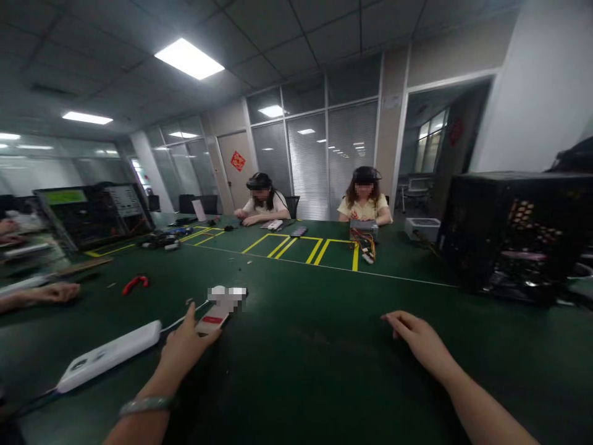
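The fingers [189, 315] of the left hand [178, 349] are standing apart, the thumb lying at the near end of a flat pale device [223, 309] with a red patch; whether it is touching is hard to tell. The device is lying on the green desk [296, 364], near a long white block [111, 355]. The right hand [417, 337] is extending over the desk, well apart, its fingers loosely curling; whether their tips are meeting, I cannot tell. Farther out, two people [370, 210] are sitting opposite, and a black computer case [523, 241] is standing at right.
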`<state>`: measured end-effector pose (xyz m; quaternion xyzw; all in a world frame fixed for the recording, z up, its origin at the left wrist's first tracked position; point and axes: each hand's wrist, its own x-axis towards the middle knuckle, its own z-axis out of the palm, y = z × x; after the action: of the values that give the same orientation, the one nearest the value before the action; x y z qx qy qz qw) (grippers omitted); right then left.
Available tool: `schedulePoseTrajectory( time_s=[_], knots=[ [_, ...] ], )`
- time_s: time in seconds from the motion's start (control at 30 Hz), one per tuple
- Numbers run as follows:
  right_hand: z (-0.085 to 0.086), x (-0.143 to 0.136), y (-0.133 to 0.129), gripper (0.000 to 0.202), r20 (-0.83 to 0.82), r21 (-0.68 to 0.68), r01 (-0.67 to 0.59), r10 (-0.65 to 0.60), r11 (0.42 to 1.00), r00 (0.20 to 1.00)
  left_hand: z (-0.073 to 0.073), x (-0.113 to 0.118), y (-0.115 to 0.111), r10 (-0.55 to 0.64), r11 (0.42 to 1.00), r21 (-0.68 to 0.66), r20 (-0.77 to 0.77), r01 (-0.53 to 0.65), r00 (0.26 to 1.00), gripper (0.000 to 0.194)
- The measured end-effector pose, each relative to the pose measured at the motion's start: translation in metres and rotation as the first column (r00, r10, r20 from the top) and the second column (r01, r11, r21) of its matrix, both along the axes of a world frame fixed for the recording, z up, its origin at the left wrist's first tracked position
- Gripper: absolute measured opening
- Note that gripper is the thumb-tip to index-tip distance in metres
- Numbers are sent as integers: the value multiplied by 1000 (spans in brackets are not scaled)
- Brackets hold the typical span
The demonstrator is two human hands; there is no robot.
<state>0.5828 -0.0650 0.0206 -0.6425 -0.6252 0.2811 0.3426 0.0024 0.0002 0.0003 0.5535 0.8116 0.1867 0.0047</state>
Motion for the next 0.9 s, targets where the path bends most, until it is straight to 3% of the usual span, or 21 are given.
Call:
schedulePoseTrajectory(
  time_s=[0.2,0.9],
  knots=[
    [7,0,-6,52,-43,-124,6,-11,992,999,-1,-7,2,-16,999,-35,69,18,998,106],
    [3,5,3,55,-81,-161,12,-25,987,996,11,8,2,89,988,-129,3,-87,996,99]
  ],
)
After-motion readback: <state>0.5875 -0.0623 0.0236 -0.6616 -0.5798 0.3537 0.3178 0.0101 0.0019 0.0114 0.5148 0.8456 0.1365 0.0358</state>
